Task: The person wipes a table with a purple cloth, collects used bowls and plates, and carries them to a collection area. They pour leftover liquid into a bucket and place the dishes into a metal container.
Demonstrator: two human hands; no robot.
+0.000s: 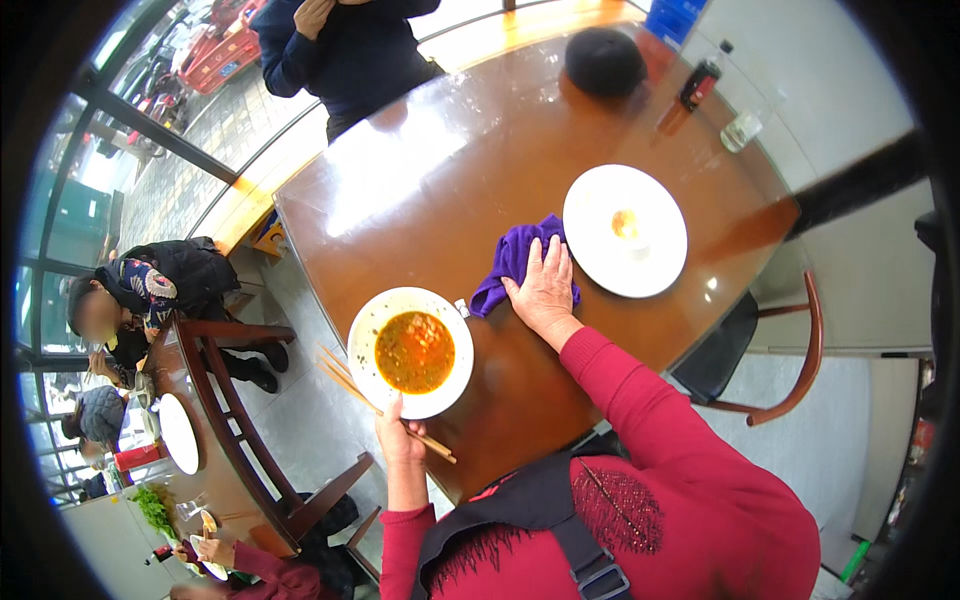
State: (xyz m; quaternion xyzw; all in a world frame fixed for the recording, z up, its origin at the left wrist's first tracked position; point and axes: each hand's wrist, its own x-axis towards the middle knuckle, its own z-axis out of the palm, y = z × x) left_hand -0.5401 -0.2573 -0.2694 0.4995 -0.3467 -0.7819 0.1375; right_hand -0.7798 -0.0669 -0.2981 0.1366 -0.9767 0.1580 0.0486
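My left hand (403, 442) grips the near rim of a white bowl (360, 322), thumb over the edge. Reddish-orange soup (415, 352) with bits floating in it fills the bottom of the bowl. Wooden chopsticks (437, 448) are held in the same hand, running under the bowl and sticking out on both sides. My right hand (544, 289) lies flat, fingers spread, on a crumpled purple cloth (514, 259) on the brown table (465, 195). Just beyond my right fingers stands a large white plate or shallow bowl (592, 225) with a little orange food residue in its middle.
A black rounded object (604, 62), a dark drink bottle (701, 82) and a glass (741, 131) stand at the table's far right. A chair (806, 360) is at the right side. Across the table a person (345, 60) stands; other people sit at a table (240, 517) on the left.
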